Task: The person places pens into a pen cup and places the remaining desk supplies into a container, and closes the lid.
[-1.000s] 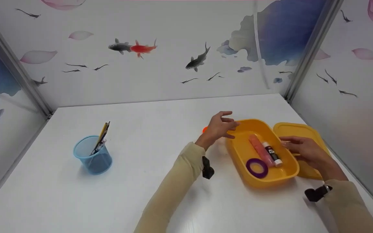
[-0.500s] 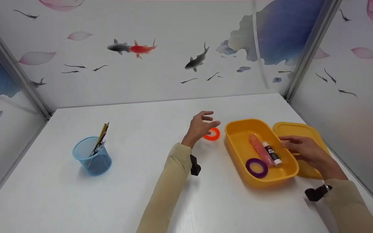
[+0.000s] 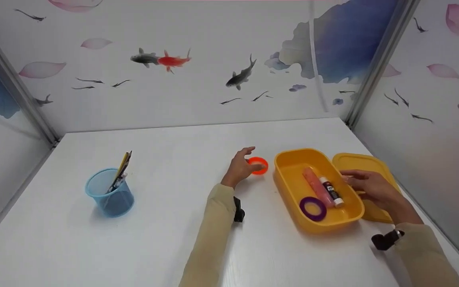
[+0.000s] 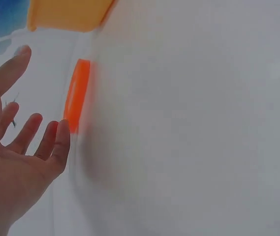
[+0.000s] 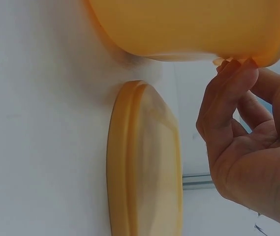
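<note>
In the head view my left hand [image 3: 239, 166] is spread beside an orange tape roll [image 3: 266, 164] lying on the table, its thumb overlapping the ring. The left wrist view shows the fingers apart, with a fingertip right at the end of the orange roll [image 4: 78, 96]. To the right stands a yellow plastic box [image 3: 289, 199]; inside it are a purple tape roll [image 3: 303, 209], a pink tube [image 3: 316, 186] and a glue stick [image 3: 332, 192]. My right hand [image 3: 375, 190] holds the box's right rim, its fingers curled against the wall [image 5: 194, 34].
A yellow lid [image 3: 379, 213] lies flat on the white table, partly behind the box and under my right hand. A blue mesh pencil cup [image 3: 116, 201] with pencils stands at the left. Printed wall panels [image 3: 197, 103] enclose the table's back and sides.
My left hand has moved left from over the box's far left corner, then down beside the orange tape roll, which was mostly hidden before. My right hand has stayed on the box.
</note>
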`<action>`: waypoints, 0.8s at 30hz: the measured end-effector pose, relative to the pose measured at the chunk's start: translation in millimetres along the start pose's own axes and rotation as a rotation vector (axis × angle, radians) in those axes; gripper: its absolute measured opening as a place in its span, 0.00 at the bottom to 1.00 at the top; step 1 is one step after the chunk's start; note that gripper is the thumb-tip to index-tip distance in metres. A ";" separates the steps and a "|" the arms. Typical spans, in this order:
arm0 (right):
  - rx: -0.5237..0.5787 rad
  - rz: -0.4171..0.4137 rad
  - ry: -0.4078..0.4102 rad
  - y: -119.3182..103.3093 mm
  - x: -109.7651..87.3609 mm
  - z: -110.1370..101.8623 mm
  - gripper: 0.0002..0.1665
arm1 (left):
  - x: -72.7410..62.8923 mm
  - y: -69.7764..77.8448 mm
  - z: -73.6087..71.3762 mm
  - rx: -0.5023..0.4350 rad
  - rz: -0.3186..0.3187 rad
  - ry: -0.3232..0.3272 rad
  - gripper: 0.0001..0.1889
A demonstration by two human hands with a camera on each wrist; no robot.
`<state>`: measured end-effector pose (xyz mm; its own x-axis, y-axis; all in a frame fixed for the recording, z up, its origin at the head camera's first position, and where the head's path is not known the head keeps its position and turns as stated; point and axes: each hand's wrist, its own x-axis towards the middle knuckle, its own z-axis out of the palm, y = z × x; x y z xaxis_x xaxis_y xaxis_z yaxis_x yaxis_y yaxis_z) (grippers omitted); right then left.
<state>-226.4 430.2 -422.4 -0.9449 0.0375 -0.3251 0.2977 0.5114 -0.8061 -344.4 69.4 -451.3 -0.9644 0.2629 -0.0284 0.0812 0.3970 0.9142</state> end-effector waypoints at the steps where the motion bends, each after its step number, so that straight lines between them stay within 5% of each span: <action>1: 0.004 0.003 0.001 0.1 0.0 0.3 0.48 | -0.4 -1.6 1.2 0.021 0.001 0.006 0.39; 9: 0.022 0.003 -0.003 0.9 -0.6 -0.2 0.48 | -2.1 -7.5 4.8 0.038 0.038 0.038 0.38; 19: 0.025 0.000 -0.006 0.5 -0.1 0.3 0.48 | -1.3 -13.6 4.0 0.060 0.012 0.107 0.36; 24: 0.037 -0.031 -0.020 0.4 0.8 -2.6 0.46 | -0.1 -14.6 1.7 0.073 -0.002 0.092 0.40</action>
<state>-227.4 432.6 -421.6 -0.9510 0.0050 -0.3091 0.2734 0.4802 -0.8334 -345.1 65.0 -465.4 -0.9833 0.1816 0.0095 0.0938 0.4616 0.8821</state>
